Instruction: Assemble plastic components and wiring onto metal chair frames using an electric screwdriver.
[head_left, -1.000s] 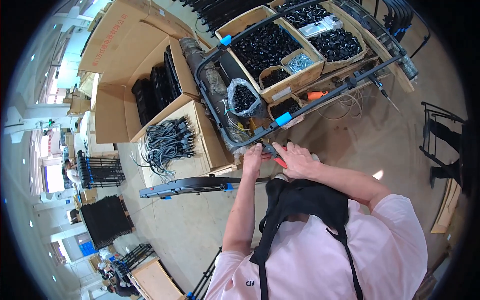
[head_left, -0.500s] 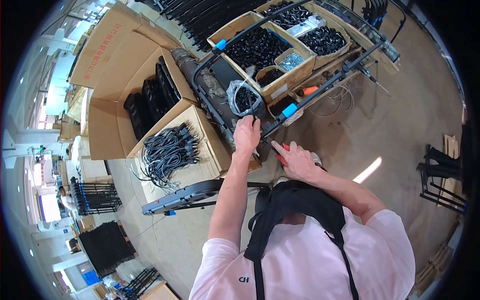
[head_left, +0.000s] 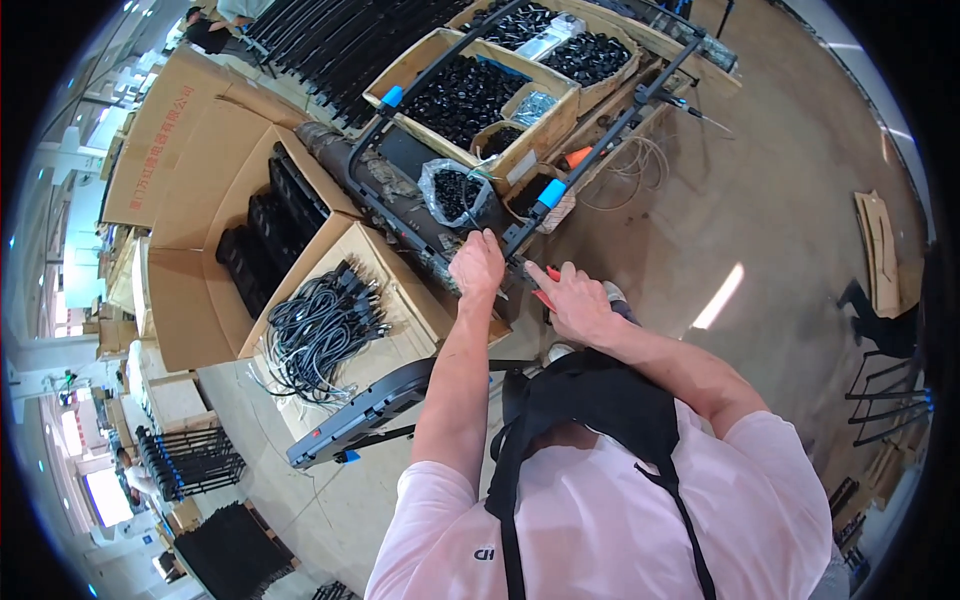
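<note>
My left hand (head_left: 477, 265) is closed beside the near end of a black tubular frame (head_left: 582, 172) with blue bands. A thin dark strand rises from its fingers, too small to name. In my right hand (head_left: 578, 303) is a red-handled pair of pliers (head_left: 544, 299); their jaws are hard to see near the tube end. The index finger of that hand stretches toward the tube end. Just beyond my left hand stands a clear plastic bag (head_left: 430, 180) of small black parts.
Beyond the frame, a wooden crate (head_left: 568, 100) holds black parts and silvery screws (head_left: 533, 107). At left, bundled black cables (head_left: 325, 330) lie on a carton beside an open cardboard box (head_left: 190, 300) of black panels. A long black part (head_left: 375, 405) leans near my left forearm.
The view has turned slightly, so the crate and frame sit further left in the picture. Both hands stay by the tube end, with the pliers still in my right hand.
</note>
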